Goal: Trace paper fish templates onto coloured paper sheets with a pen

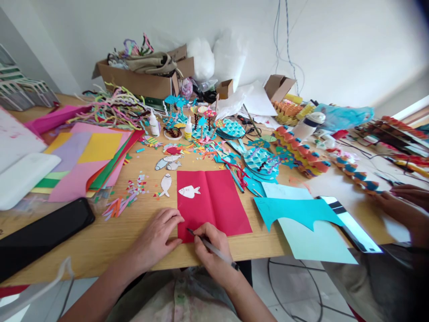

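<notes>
A red sheet (221, 203) with a centre crease lies near the table's front edge. My right hand (212, 248) is closed around a pen (217, 251), its tip at the sheet's lower left part. Fingers apart, my left hand (162, 235) rests at the sheet's left edge and holds nothing. On the upper left of the red sheet lies a white fish cutout (189, 192). Another fish cutout (166, 185) is just left of the sheet, with more drawn fish (167, 163) above it.
Stacked coloured paper (87, 152) and a black phone (47, 235) lie left. Glue bottles (154, 124), paper scraps and a cardboard box (137, 80) stand behind. Teal paper (301, 212) is at right, beside another person's hands (402, 205).
</notes>
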{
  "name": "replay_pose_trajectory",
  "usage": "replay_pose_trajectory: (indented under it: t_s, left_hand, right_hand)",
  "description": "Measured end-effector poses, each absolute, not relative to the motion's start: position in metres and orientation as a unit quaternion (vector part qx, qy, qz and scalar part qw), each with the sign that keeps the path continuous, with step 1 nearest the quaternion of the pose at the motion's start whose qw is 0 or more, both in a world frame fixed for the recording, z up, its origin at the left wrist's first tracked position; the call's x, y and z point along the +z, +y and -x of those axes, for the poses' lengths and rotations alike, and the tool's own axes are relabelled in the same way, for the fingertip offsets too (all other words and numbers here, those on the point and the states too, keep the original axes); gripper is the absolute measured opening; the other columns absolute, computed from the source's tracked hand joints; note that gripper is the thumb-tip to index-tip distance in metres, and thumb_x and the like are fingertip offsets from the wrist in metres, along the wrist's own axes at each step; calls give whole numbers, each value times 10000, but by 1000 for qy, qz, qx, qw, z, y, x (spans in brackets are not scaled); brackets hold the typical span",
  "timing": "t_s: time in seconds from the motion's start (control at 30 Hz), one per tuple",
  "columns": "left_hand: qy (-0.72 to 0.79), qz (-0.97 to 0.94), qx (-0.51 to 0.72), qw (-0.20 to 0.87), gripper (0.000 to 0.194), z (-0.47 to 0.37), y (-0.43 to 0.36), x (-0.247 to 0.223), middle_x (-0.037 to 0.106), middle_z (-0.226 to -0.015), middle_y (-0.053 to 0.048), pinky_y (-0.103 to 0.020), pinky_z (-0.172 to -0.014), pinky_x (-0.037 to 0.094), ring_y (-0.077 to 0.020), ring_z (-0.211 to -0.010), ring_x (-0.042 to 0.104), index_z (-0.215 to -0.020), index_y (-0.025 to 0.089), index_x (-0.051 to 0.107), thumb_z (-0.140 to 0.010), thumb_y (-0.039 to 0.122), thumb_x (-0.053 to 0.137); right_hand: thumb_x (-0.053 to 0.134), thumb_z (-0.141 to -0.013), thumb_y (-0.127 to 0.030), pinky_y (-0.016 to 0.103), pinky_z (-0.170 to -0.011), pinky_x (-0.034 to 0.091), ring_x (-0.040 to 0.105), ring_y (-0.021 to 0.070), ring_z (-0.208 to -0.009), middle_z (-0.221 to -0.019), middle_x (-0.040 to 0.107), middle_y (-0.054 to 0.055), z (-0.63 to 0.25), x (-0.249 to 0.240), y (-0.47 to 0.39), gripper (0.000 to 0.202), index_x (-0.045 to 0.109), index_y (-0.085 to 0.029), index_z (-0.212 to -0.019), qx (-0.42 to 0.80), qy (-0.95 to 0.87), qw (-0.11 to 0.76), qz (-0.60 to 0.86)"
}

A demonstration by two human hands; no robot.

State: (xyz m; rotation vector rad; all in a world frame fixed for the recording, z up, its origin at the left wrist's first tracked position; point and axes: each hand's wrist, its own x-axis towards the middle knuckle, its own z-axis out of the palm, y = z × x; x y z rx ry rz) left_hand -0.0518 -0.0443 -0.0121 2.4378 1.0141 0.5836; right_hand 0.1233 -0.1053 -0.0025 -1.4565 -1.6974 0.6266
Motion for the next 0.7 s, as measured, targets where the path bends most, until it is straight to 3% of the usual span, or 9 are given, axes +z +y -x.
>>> replay_pose_trajectory:
  t_s: [0.37, 0.7]
  left_hand:
    - [374, -879, 200, 216, 380, 50, -47, -10, 553, -1057, -69, -408, -886, 446, -236, -1016, 508, -1016, 190, 529, -666, 50, 578]
    - [375, -878, 204, 215, 369, 50, -46, -11, 556, -1056, -67, -404, -879, 447, -231, -1015, 509, -1019, 192, 535, -674, 68, 581]
  right_hand:
    - [469, -763, -122, 231, -595, 433, 580, 142, -629, -674, 629, 11, -120, -2, -102, 120, 561, -199, -767, 227, -679, 378, 586]
    - [448, -712, -94, 228, -561, 406, 544, 136, -599, -638, 589, 0, -122, -2, -104, 127, 516, -201, -718, 219, -690, 384, 574]
